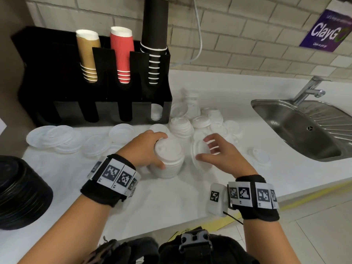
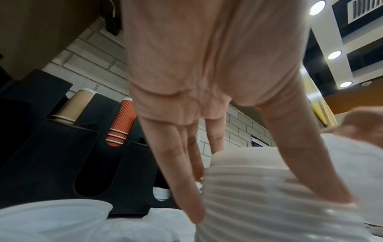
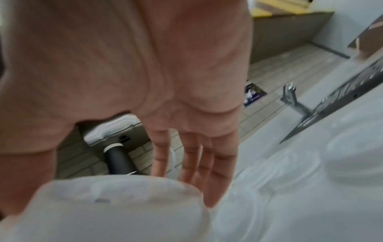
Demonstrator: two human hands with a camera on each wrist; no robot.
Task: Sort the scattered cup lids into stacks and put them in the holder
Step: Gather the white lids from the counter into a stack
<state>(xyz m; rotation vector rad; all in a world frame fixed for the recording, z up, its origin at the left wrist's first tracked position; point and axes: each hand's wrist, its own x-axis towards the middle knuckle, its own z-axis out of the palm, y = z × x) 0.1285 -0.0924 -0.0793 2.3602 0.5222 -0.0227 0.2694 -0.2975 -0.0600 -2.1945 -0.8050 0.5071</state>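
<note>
On counter front of holder (image 1: 95, 77): my left hand (image 1: 146, 149) wraps lid stack (image 1: 168, 161), steadying it. Right hand (image 1: 219, 153) pinches tilted lid (image 1: 198, 155) beside stack. Next: level lid, center over top, press till it nests; keep stack vert.

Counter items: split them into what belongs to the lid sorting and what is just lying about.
Job:
white lid stack, held by left hand
single lid in right hand
scattered lids
black holder

Lying about:
black plate stack
sink
tap
</note>
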